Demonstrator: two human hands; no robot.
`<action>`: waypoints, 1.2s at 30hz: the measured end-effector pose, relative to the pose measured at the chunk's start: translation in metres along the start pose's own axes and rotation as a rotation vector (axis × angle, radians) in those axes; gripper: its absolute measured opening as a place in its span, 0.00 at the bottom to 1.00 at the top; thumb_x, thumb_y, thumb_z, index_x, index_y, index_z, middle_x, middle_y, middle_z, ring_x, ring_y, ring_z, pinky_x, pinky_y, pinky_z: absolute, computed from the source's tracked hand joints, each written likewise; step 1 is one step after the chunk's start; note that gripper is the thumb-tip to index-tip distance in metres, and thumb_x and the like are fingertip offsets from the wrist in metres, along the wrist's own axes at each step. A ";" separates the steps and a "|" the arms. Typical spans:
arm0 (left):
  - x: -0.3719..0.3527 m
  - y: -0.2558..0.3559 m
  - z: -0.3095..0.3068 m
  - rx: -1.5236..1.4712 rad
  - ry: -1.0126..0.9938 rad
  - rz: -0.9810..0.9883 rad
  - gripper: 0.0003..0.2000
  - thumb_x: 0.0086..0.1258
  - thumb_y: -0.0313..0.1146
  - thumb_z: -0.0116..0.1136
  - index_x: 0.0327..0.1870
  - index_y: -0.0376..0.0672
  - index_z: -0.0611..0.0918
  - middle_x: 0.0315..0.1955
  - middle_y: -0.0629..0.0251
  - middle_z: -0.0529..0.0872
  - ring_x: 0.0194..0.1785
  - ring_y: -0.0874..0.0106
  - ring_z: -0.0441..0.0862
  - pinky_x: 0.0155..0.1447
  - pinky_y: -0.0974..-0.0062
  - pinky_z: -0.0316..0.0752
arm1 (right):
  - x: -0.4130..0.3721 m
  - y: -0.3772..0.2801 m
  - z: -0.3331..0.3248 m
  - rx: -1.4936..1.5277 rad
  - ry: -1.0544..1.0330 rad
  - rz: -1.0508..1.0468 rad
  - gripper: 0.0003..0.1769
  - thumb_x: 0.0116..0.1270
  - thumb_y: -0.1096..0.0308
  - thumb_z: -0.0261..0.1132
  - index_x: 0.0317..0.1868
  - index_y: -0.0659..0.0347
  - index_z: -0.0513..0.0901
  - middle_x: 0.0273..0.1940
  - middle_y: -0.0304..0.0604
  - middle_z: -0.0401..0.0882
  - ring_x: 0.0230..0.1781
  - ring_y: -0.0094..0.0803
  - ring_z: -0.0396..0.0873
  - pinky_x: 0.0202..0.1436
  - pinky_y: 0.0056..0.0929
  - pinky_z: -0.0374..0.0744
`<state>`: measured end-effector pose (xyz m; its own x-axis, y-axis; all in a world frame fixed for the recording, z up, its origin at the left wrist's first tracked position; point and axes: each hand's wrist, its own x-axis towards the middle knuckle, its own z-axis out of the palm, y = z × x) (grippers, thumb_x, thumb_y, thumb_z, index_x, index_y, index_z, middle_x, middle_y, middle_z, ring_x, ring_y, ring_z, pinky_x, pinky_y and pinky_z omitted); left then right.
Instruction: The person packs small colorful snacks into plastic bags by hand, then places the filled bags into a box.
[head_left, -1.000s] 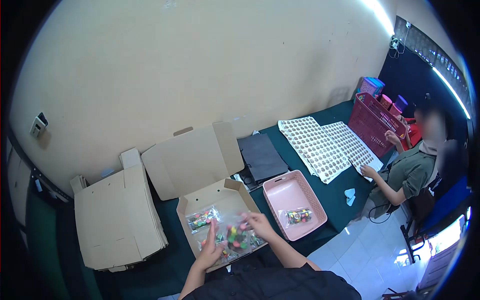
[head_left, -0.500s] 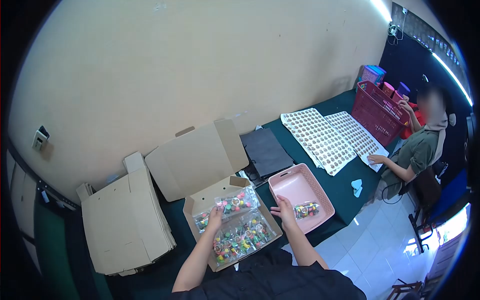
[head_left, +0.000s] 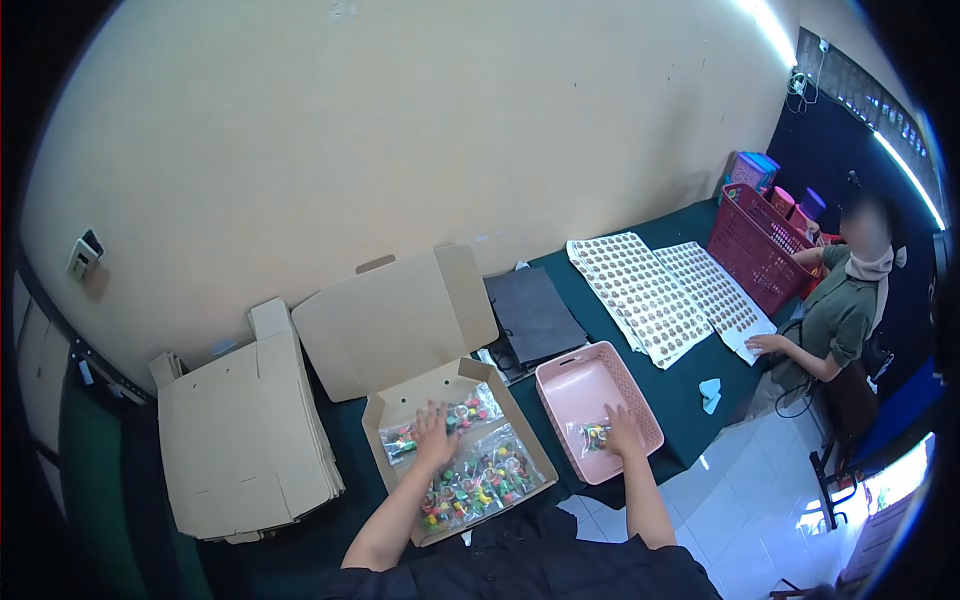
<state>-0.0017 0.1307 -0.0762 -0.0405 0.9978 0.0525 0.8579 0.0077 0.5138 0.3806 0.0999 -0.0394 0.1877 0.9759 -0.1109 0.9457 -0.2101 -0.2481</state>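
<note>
Left hand: the left hand (head_left: 436, 437) lies low over the open carton (head_left: 430, 385), fingers spread apart, palm down on or just above the upper packets (head_left: 473, 409); contact there I cannot confirm.
Right hand: the right hand (head_left: 622, 431) is inside the pink basket (head_left: 574, 385), at the right end of 1 packet (head_left: 592, 437); some fingers look apart, but whether they grip it I cannot tell.
Packets: clear plastic, bright multicoloured contents; 1 in the pink basket, partly covered by the hand; several more in the carton, with a lower group (head_left: 490, 472) packed close together toward the wearer.
Carton lid: the lid (head_left: 395, 320) stands raised behind the carton, tilted back toward the wall.
Left of carton: a stack of flat cardboard (head_left: 250, 440) on the worktop (head_left: 672, 428), which has a dark green cover.
Behind pink basket: black folded items (head_left: 538, 315).
Farther right: 2 areas of printed sheets (head_left: 640, 300), side by side, and a maroon basket (head_left: 757, 245) beyond.
Co-worker: a person in a green top (head_left: 835, 305), 1 hand at the sheets' near edge, other arm reaching toward the maroon basket.
</note>
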 end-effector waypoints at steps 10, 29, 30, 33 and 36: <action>-0.016 0.000 0.003 0.164 -0.225 0.122 0.29 0.61 0.47 0.49 0.64 0.52 0.62 0.66 0.56 0.51 0.68 0.49 0.46 0.64 0.41 0.35 | 0.018 0.007 -0.004 -0.118 0.034 0.074 0.19 0.44 0.66 0.67 0.38 0.62 0.77 0.44 0.49 0.72 0.52 0.41 0.69 0.64 0.47 0.56; -0.068 0.078 -0.074 -1.329 -0.034 -0.145 0.16 0.66 0.35 0.52 0.51 0.38 0.69 0.32 0.73 0.77 0.29 0.87 0.72 0.32 0.89 0.68 | -0.072 -0.230 -0.002 1.509 -0.262 -0.279 0.17 0.63 0.62 0.59 0.47 0.65 0.73 0.35 0.36 0.76 0.36 0.20 0.74 0.42 0.20 0.73; -0.071 0.076 -0.076 -1.342 -0.055 -0.164 0.16 0.67 0.37 0.51 0.51 0.38 0.69 0.32 0.73 0.77 0.29 0.87 0.72 0.31 0.89 0.67 | -0.076 -0.232 -0.005 1.513 -0.270 -0.280 0.17 0.63 0.62 0.59 0.47 0.65 0.73 0.35 0.36 0.76 0.36 0.20 0.74 0.42 0.20 0.73; -0.074 0.069 -0.076 -1.237 0.066 -0.165 0.16 0.67 0.40 0.49 0.50 0.39 0.70 0.32 0.73 0.77 0.26 0.88 0.68 0.29 0.89 0.64 | -0.079 -0.232 -0.008 1.479 -0.634 -0.203 0.15 0.66 0.61 0.56 0.46 0.64 0.73 0.35 0.34 0.76 0.32 0.16 0.74 0.35 0.16 0.73; -0.080 0.064 -0.074 -1.175 0.151 -0.178 0.17 0.68 0.42 0.49 0.50 0.39 0.72 0.32 0.72 0.77 0.24 0.88 0.64 0.28 0.89 0.62 | -0.079 -0.233 0.005 1.527 -0.618 -0.196 0.15 0.67 0.60 0.54 0.44 0.64 0.73 0.35 0.34 0.76 0.32 0.16 0.73 0.35 0.16 0.73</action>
<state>0.0188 0.0468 0.0155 -0.2386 0.9704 -0.0386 -0.1553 0.0011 0.9879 0.1440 0.0718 0.0222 -0.3745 0.9022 -0.2138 -0.2447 -0.3185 -0.9158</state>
